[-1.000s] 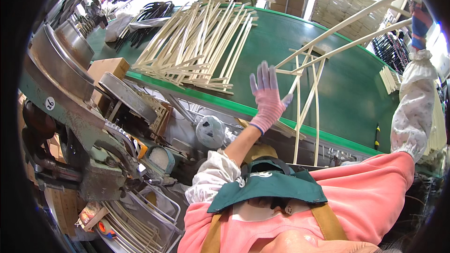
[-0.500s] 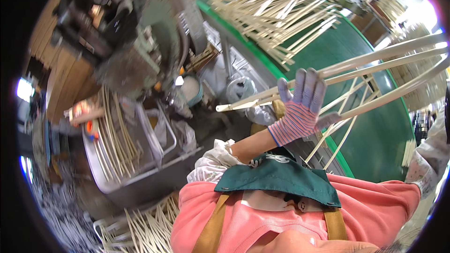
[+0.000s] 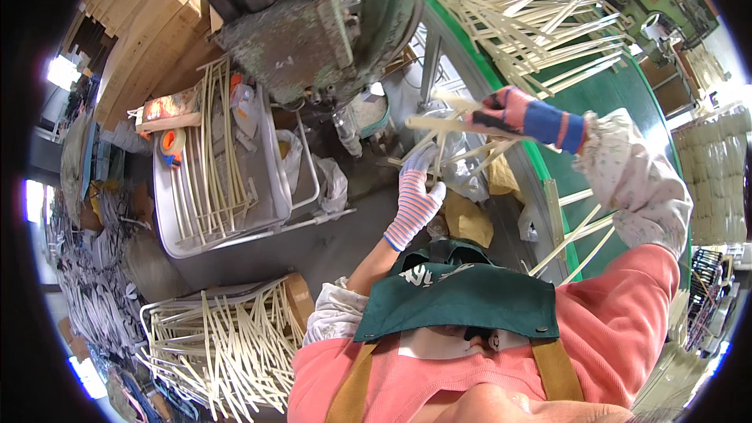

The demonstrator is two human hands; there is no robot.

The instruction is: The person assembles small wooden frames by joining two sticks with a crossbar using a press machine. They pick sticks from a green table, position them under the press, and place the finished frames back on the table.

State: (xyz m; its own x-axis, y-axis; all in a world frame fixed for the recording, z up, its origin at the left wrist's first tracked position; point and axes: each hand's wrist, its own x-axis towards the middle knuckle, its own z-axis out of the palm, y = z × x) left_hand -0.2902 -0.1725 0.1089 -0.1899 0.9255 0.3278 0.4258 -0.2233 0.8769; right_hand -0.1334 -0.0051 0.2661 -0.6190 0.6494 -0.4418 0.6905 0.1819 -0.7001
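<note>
Head view: right hand (image 3: 523,119) clenched around pale strips (image 3: 442,124), beyond the edge of the green table (image 3: 615,102).
Left hand (image 3: 415,202) beside them, grip unclear; grey floor (image 3: 317,251) between table and white tray (image 3: 272,182), worn machine (image 3: 301,51) near.

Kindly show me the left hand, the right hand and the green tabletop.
Left hand (image 3: 416,205), head view: on its gloved back.
Right hand (image 3: 513,113), head view: on its gloved middle.
Green tabletop (image 3: 611,95), head view: bare surface.
</note>
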